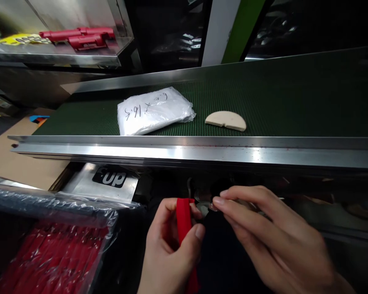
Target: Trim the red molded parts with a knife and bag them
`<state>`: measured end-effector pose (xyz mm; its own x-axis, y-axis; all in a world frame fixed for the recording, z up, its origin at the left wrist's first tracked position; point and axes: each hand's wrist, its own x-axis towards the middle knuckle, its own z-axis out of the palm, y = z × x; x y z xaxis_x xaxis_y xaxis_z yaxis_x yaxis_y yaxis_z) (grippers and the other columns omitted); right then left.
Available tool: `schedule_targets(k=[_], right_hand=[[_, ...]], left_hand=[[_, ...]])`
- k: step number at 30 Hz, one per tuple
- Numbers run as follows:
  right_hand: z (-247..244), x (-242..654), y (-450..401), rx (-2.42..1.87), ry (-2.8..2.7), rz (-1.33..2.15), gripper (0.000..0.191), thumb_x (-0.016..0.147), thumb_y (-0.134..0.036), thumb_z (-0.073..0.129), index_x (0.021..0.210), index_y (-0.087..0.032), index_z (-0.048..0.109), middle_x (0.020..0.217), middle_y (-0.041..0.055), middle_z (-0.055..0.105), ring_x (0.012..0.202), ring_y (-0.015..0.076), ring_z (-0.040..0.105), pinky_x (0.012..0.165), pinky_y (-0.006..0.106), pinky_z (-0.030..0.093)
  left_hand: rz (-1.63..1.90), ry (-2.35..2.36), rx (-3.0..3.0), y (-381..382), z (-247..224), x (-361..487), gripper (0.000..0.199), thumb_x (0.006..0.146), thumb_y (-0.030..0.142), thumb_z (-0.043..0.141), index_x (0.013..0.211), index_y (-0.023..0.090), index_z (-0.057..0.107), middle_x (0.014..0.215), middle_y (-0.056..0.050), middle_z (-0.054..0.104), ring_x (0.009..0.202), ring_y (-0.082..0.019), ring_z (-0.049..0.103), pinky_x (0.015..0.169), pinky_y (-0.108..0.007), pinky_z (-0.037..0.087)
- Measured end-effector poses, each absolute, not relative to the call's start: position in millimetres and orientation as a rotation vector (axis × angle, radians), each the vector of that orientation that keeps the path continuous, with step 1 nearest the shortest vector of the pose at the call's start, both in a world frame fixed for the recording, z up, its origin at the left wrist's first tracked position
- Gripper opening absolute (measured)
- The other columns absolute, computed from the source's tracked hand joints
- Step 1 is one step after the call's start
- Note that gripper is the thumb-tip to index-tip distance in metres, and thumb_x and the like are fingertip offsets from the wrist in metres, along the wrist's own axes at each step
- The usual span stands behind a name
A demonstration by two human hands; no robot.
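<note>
My left hand [174, 245] is wrapped round a long red part [184, 222] in front of the conveyor's metal edge, with the thumb resting against its side. Just to the right, my right hand [272, 228] has its fingertips pressed together, apart from the red part. Something small and clear may be at those fingertips, but I cannot make it out. Beyond both hands, a white plastic packet [155, 110] with handwriting lies on the green belt [272, 98]. A beige half-round piece [226, 119] with a small notch is to the packet's right.
The metal rail [159, 150] runs across in front of the belt. At lower left is a plastic-lined box [110, 216] of wrapped red parts [55, 257]. More red parts [88, 41] sit on a metal shelf [49, 59] at upper left. Cardboard [27, 163] lies at far left.
</note>
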<state>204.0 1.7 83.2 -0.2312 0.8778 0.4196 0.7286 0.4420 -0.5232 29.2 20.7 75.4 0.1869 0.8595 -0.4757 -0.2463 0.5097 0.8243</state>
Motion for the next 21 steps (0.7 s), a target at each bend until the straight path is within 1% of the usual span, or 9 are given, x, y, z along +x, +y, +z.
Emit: schedule_targets(k=[2, 4, 10, 13, 16, 18, 21], right_hand=[[84.5, 202.8, 4.7, -1.324, -2.056, 0.218, 0.041, 0.087, 0.002, 0.051, 0.121, -0.015, 0.064, 0.114, 0.0126, 0.058, 0.103, 0.0204, 0.058, 0.081, 0.034, 0.051], [84.6, 201.4, 6.8, -1.299, -2.071, 0.16, 0.039, 0.087, 0.001, 0.05, 0.12, -0.015, 0.065, 0.109, 0.0128, 0.06, 0.1, 0.0215, 0.059, 0.079, 0.036, 0.05], [82.2, 200.2, 8.0, -1.294, -2.058, 0.071, 0.036, 0.088, -0.002, 0.05, 0.116, -0.018, 0.068, 0.105, 0.0117, 0.064, 0.095, 0.0208, 0.061, 0.077, 0.035, 0.05], [83.7, 201.3, 7.3, -1.277, -2.057, 0.083, 0.037, 0.086, 0.0, 0.051, 0.114, -0.016, 0.069, 0.103, 0.0124, 0.064, 0.093, 0.022, 0.062, 0.075, 0.036, 0.05], [85.4, 201.6, 6.5, -1.252, -2.068, 0.096, 0.038, 0.084, 0.002, 0.052, 0.115, -0.013, 0.068, 0.102, 0.0134, 0.064, 0.093, 0.023, 0.061, 0.075, 0.037, 0.049], [84.6, 201.3, 6.9, -1.245, -2.079, 0.083, 0.038, 0.084, 0.002, 0.05, 0.115, -0.013, 0.068, 0.101, 0.0131, 0.064, 0.093, 0.0228, 0.061, 0.075, 0.037, 0.05], [79.2, 203.8, 10.7, -1.25, -2.053, 0.035, 0.037, 0.086, 0.001, 0.051, 0.114, -0.014, 0.069, 0.102, 0.0123, 0.065, 0.094, 0.0227, 0.062, 0.076, 0.037, 0.05]], left_hand=[[0.857, 1.117, 0.666, 19.6, 76.6, 29.1, 0.026, 0.078, 0.033, 0.077, 0.091, 0.019, 0.059, 0.073, 0.0, 0.056, 0.048, -0.005, 0.039, 0.043, -0.017, 0.032], [0.858, 1.119, 0.666, 18.7, 77.4, 29.1, 0.027, 0.077, 0.034, 0.078, 0.091, 0.019, 0.06, 0.072, 0.001, 0.056, 0.047, -0.005, 0.039, 0.043, -0.017, 0.033], [0.879, 1.128, 0.646, 16.8, 77.9, 31.3, 0.03, 0.074, 0.034, 0.081, 0.091, 0.021, 0.061, 0.069, 0.001, 0.055, 0.048, -0.006, 0.041, 0.045, -0.017, 0.036], [0.855, 1.121, 0.62, 16.5, 78.3, 33.0, 0.033, 0.073, 0.037, 0.082, 0.091, 0.02, 0.06, 0.068, 0.001, 0.054, 0.049, -0.007, 0.04, 0.044, -0.017, 0.035], [0.824, 1.101, 0.59, 16.6, 77.7, 33.3, 0.037, 0.072, 0.04, 0.083, 0.091, 0.019, 0.059, 0.071, 0.001, 0.056, 0.048, -0.006, 0.04, 0.044, -0.017, 0.035], [0.809, 1.082, 0.576, 17.0, 77.2, 32.8, 0.039, 0.071, 0.042, 0.084, 0.091, 0.02, 0.058, 0.072, 0.001, 0.055, 0.046, -0.004, 0.039, 0.043, -0.016, 0.034], [0.77, 1.019, 0.529, 16.6, 79.2, 32.2, 0.037, 0.071, 0.043, 0.084, 0.09, 0.021, 0.06, 0.064, 0.004, 0.05, 0.043, -0.003, 0.037, 0.041, -0.015, 0.03]])
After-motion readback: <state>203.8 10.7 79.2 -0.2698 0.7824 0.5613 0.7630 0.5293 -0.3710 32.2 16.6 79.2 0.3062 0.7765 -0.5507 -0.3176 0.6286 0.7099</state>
